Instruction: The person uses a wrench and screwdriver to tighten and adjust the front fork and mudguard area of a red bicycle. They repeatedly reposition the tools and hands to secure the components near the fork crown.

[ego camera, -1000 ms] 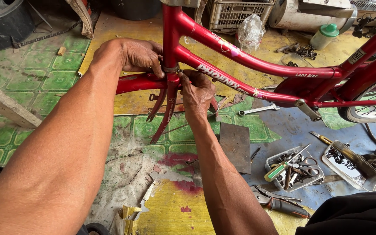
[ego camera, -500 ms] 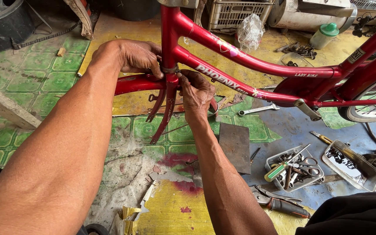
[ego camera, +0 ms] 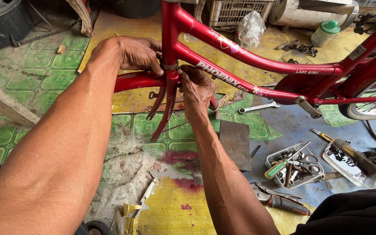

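Both your hands are at the lower end of the head tube on the red bicycle frame (ego camera: pixel 257 65), where the fork (ego camera: pixel 167 104) meets it. Your left hand (ego camera: pixel 138 53) wraps the tube from the left, fingers curled narrow around the dark ring (ego camera: pixel 170 66) there. Your right hand (ego camera: pixel 196 87) pinches in from the right just under that ring, fingertips close together; can't tell if it holds anything small.

The frame hangs over the patterned floor mat (ego camera: pixel 35 69), fork legs pointing down and free, no front wheel. Steel tube, so judge it stiff and fairly heavy; paint looks smooth, maybe slippery. The ring is small and likely greasy, so grip it at its edge with fingertips.

Containers: a metal tray (ego camera: pixel 273 157) at right holds scissors, a green-handled screwdriver (ego camera: pixel 278 167) and small tools. A second tray (ego camera: pixel 362 172) beside it holds small dark parts. Pliers (ego camera: pixel 279 200) lie near your right forearm, a spanner (ego camera: pixel 257 107) lies under the frame.
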